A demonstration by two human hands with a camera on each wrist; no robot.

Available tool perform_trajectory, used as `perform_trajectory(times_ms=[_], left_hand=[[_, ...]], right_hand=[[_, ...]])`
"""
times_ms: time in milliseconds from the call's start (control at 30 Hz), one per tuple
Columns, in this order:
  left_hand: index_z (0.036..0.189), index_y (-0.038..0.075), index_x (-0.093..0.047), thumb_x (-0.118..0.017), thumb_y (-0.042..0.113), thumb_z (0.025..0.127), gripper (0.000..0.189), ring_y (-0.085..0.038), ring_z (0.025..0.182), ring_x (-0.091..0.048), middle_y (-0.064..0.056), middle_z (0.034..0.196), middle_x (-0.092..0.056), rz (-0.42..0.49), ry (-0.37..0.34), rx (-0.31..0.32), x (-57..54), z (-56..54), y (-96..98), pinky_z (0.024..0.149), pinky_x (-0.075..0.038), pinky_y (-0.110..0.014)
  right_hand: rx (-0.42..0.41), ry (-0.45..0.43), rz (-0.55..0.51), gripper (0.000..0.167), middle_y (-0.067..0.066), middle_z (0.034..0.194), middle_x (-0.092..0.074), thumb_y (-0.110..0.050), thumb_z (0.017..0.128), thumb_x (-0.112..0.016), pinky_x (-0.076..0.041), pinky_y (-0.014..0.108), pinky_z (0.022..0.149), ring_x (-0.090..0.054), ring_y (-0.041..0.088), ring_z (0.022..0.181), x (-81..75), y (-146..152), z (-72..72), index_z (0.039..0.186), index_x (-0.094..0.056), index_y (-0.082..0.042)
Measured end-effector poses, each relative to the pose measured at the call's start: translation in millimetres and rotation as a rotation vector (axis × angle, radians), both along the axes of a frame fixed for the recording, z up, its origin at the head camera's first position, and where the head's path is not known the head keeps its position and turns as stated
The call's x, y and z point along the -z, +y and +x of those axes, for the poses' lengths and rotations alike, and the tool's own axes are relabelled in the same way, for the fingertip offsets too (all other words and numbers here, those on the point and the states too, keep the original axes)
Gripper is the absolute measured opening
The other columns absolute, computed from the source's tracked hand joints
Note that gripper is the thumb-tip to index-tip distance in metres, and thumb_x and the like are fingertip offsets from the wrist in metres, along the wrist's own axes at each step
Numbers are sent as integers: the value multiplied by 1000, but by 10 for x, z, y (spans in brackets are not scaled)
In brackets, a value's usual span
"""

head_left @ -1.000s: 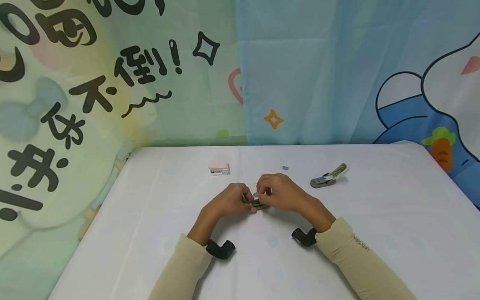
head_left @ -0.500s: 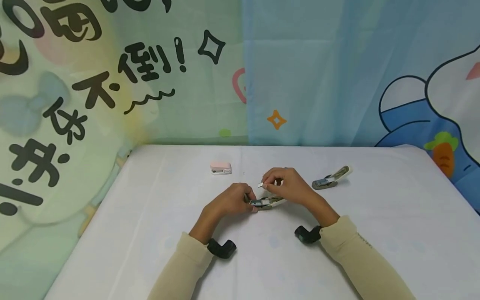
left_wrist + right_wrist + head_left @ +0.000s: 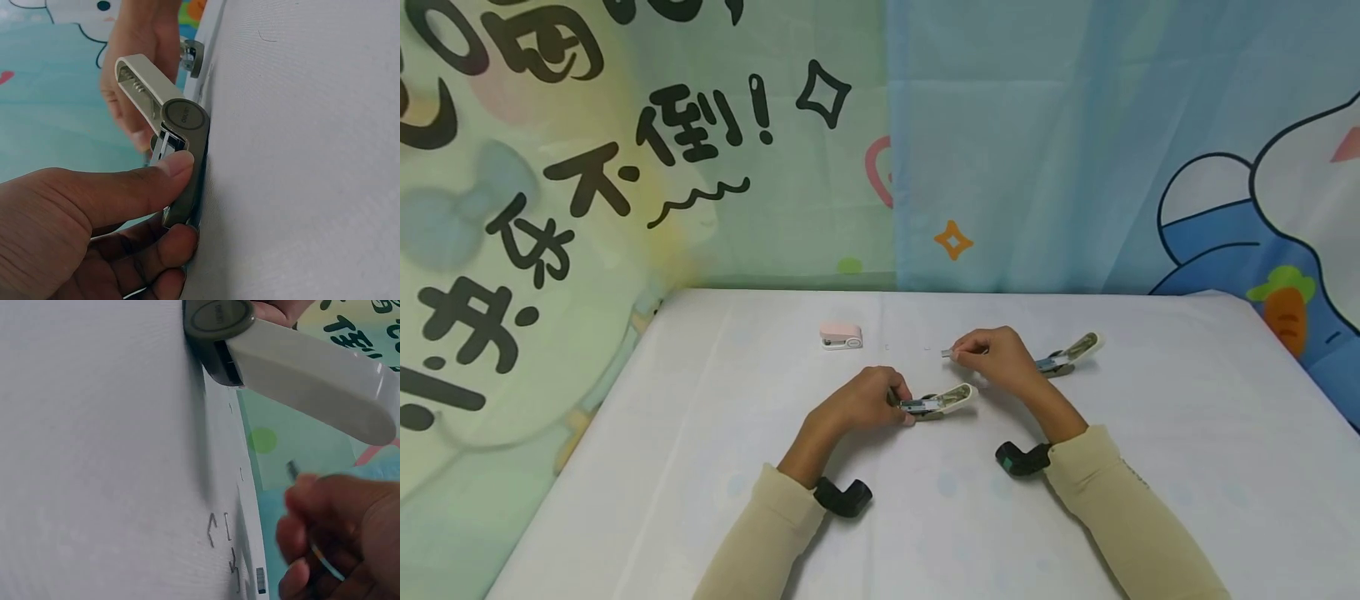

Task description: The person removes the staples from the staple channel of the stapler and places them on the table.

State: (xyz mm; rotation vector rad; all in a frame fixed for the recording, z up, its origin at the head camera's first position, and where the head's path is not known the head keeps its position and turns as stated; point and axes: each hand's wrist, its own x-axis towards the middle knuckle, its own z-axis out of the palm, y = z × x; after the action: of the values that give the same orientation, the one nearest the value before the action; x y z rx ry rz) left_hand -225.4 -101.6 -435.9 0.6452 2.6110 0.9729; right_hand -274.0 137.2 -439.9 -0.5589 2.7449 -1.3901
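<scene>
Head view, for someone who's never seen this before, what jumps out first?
Probably the big black lettering across the left of the backdrop. Next, near the middle of the white table, a stapler flipped open in the left hand's grip, while the right hand, beyond it and to its right, pinches a small metal piece. The pink stapler near the table's far edge also stands out by its color.
</scene>
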Motion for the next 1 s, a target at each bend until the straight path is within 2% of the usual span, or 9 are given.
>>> perform_trajectory(times_ms=[133,267,633,800,1000], left_hand=[[88,9,-71,-83,13,78,16,-12,77,-51,5,84,-60,7,3,1,-2,3,3,69,-42,-27],[88,9,-70,-83,12,78,16,-12,77,-51,5,84,-60,11,5,3,-1,3,5,68,-43,-27],[89,9,-71,-82,13,79,15,-13,79,-51,5,83,-60,-15,-12,-8,5,8,13,70,-42,-28],[89,10,-71,-82,13,79,15,-12,79,-52,6,84,-60,-19,-16,-13,5,11,11,71,-43,-28],[90,10,-71,-82,14,80,16,-13,80,-51,6,85,-60,-26,-16,-12,-11,17,7,71,-42,-27]], right_hand=[[12,3,47,6,11,95,-71,-4,87,-72,-50,41,83,-64,30,96,42,38,-16,84,-76,-2],[2,-3,93,7,10,93,-72,-7,88,-72,-49,45,86,-64,32,100,56,66,-23,83,-76,-4],[-21,16,168,5,8,88,-70,-6,87,-72,-49,43,76,-64,28,87,45,82,-26,85,-76,-4],[-35,39,192,4,8,85,-70,-3,87,-72,-49,44,76,-63,28,85,24,84,-25,85,-75,-3],[-56,105,162,3,8,88,-71,-2,86,-73,-51,42,77,-65,27,86,20,102,-31,86,-75,-3]])
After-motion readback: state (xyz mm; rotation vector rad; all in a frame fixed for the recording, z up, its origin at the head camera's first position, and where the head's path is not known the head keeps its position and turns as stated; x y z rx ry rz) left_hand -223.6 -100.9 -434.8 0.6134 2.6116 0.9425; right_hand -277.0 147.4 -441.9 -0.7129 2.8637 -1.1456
